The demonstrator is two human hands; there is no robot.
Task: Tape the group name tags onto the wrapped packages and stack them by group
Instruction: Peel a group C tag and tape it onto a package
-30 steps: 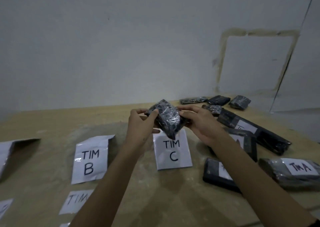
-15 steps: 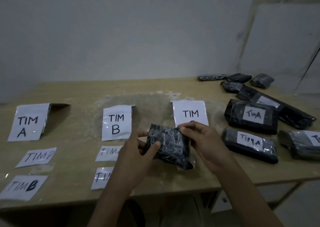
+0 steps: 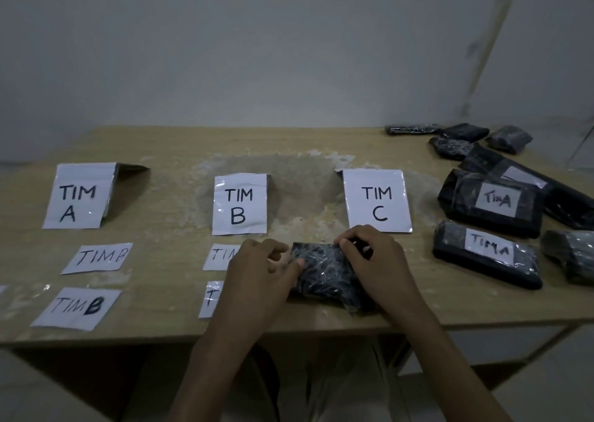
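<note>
A small black wrapped package [image 3: 324, 270] lies on the wooden table [image 3: 167, 151] near its front edge, between my hands. My left hand [image 3: 257, 277] grips its left end, thumb on top. My right hand [image 3: 376, 261] grips its right end with curled fingers. Loose paper tags reading TIM B lie at the front left [image 3: 98, 257] [image 3: 77, 307]. Two more tags [image 3: 221, 256] [image 3: 210, 299] are partly hidden under my left hand. Standing signs TIM A [image 3: 78, 199], TIM B [image 3: 239, 204] and TIM C [image 3: 376, 201] mark three places.
At the right lie black packages tagged TIM A [image 3: 491, 203] [image 3: 485, 254], with another long one [image 3: 527, 180] behind and one [image 3: 572, 254] at the edge. Several small untagged black packages [image 3: 463, 135] sit at the back right corner. A wall rises behind the table.
Both hands have brought the package down from mid-air in front of the TIM C sign onto the table near the front edge. The view has tilted down and left.
</note>
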